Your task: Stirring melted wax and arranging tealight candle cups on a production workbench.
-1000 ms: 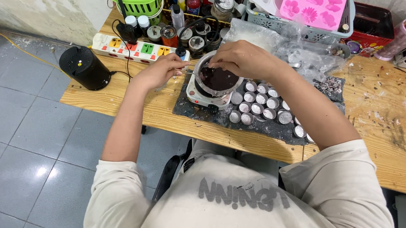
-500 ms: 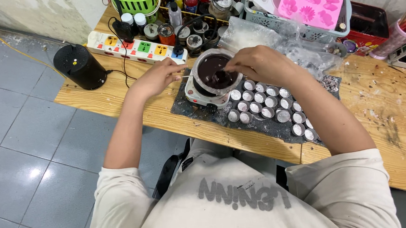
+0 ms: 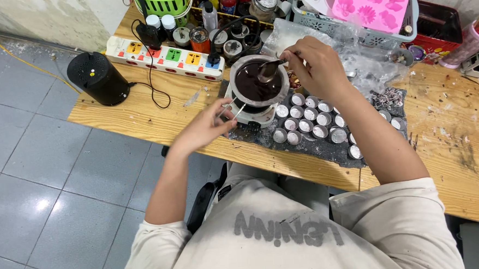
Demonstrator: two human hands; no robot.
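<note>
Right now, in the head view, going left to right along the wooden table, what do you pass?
Black round speaker → white power strip → left hand → pot of dark liquid → right hand → small metal cups → pink cup of pens.

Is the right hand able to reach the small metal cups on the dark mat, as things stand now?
Probably yes. The right hand holds a spoon over the pot of dark liquid, and the small metal cups lie just beside it, with nothing between.
</note>
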